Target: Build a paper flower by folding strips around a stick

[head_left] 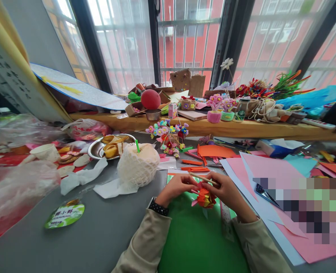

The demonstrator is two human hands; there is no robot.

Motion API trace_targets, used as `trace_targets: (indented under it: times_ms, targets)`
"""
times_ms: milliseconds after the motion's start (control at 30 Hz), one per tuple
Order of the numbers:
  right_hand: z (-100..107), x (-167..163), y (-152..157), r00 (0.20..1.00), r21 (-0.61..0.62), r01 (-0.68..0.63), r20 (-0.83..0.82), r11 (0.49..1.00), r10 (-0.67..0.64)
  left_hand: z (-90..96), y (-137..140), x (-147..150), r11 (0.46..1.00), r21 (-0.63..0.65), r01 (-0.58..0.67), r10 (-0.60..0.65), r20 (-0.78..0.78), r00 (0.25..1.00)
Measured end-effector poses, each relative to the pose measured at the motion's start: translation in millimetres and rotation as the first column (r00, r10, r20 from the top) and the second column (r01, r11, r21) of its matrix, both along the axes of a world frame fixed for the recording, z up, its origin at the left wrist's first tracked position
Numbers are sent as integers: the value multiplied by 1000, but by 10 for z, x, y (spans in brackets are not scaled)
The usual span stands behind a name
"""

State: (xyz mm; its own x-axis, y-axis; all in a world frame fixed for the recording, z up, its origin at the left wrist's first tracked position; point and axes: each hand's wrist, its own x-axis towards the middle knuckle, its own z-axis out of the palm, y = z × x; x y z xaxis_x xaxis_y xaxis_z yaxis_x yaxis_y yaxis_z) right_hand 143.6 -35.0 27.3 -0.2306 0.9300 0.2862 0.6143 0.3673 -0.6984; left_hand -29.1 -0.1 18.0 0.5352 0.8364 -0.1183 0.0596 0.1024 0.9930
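Note:
Between my hands, above a green mat (pixel 199 239), is a paper flower (pixel 205 198) with orange, yellow and pink petals. My left hand (pixel 178 186) pinches its pink edge from the left. A thin pale wooden stick (pixel 203 178) lies across the fingers of my right hand (pixel 223 189). The right fingers are closed on the stick and also rest against the flower's upper side. A clear ruler (pixel 226 220) lies on the mat below my right hand. Orange paper strips (pixel 193 167) lie just beyond the mat.
Left of the mat stands a coconut in white netting (pixel 139 167), with a steel bowl of peels (pixel 95 146) behind it. Pink paper sheets (pixel 273 167) spread to the right. A cluttered wooden ledge (pixel 128 123) runs below the windows. A green label (pixel 65 216) lies at left.

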Motion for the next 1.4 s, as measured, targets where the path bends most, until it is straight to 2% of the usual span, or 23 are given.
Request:
trace_targets:
  times_ms: [167,333,500,633,700,800,900,1000,1067,1200,1400]
  targets:
    - [19,2,-6,1000,26,-27,2,999,27,88,-39,-8,997,79,-6,10,-45,999]
    - [4,8,2,999,38,-24,22,999,23,113,-56,-5,994,106,-21,28,-66,997]
    - [11,12,5,998,-13,-55,14,998,55,62,-36,2,995,91,39,-36,-41,999]
    - [18,10,13,997,26,-63,-44,998,64,-35,20,26,998,65,15,-15,-8,1000]
    - [12,14,20,998,60,6,-70,998,-2,-69,39,46,999,27,-23,23,21,1000]
    - [-5,26,28,976,82,199,-108,977,-190,-66,25,82,995,-76,-58,63,59,996]
    - [-16,30,27,942,108,323,-137,940,-307,-28,-27,115,993,-114,37,-28,79,997]
    - [-10,18,24,932,135,353,-143,926,-334,-24,-64,140,990,-50,130,-124,99,987]
    - [-2,10,24,935,134,346,-134,929,-329,-48,-67,152,993,0,116,-115,95,989]
    - [4,15,27,958,109,275,-117,955,-263,-92,-44,160,999,36,4,-5,32,999]
    - [-14,65,49,986,43,144,-90,989,-140,-76,-20,139,996,91,1,-2,5,1000]
